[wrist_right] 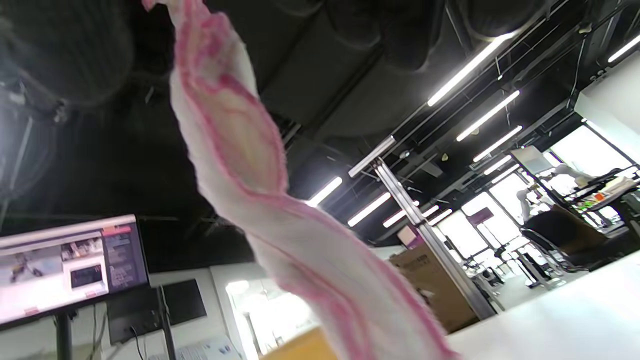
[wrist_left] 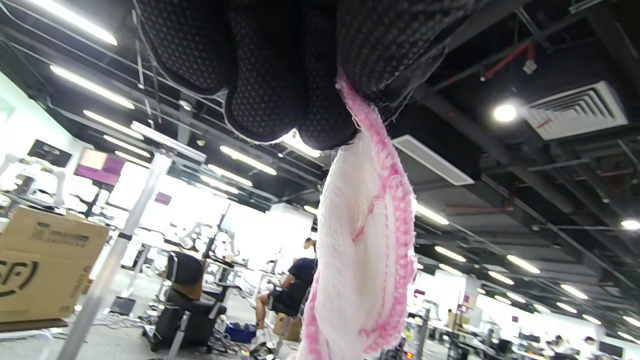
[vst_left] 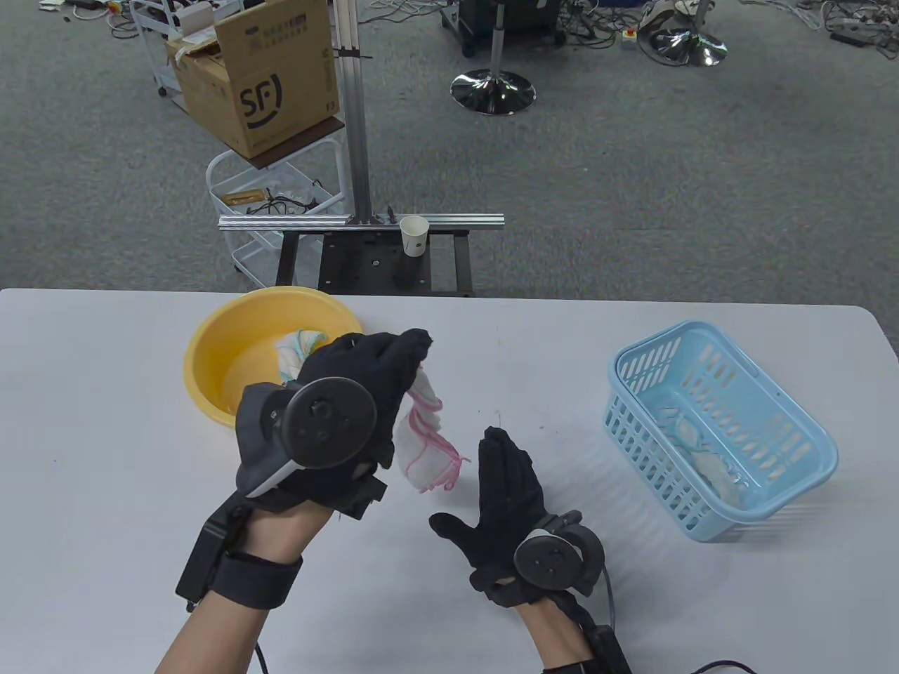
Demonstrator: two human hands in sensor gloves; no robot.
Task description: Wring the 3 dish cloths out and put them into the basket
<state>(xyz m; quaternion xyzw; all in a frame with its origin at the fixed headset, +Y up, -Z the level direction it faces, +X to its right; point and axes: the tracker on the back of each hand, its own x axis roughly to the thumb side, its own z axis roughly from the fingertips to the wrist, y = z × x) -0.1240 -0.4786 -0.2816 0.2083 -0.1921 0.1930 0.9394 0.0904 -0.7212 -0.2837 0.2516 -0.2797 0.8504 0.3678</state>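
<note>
My left hand [vst_left: 365, 379] is raised above the table beside the yellow basin [vst_left: 211, 358] and pinches a white dish cloth with pink edging [vst_left: 425, 442] by its top. The cloth [wrist_left: 365, 250] hangs down from the curled fingers [wrist_left: 280, 90]; it also crosses the right wrist view as a long pink-edged strip [wrist_right: 260, 200]. My right hand [vst_left: 509, 491] is open, fingers straight, just right of the hanging cloth and apart from it. A second cloth with blue-green edging [vst_left: 298, 347] lies in the basin. A third white cloth [vst_left: 702, 449] lies in the light blue basket [vst_left: 793, 477].
The white table [vst_left: 105, 456] runs across the table view. Behind its far edge stand an aluminium frame with a paper cup [vst_left: 414, 235], a white trolley [vst_left: 267, 203] and a cardboard box [vst_left: 260, 77]. The basket stands at the right, the basin at the left.
</note>
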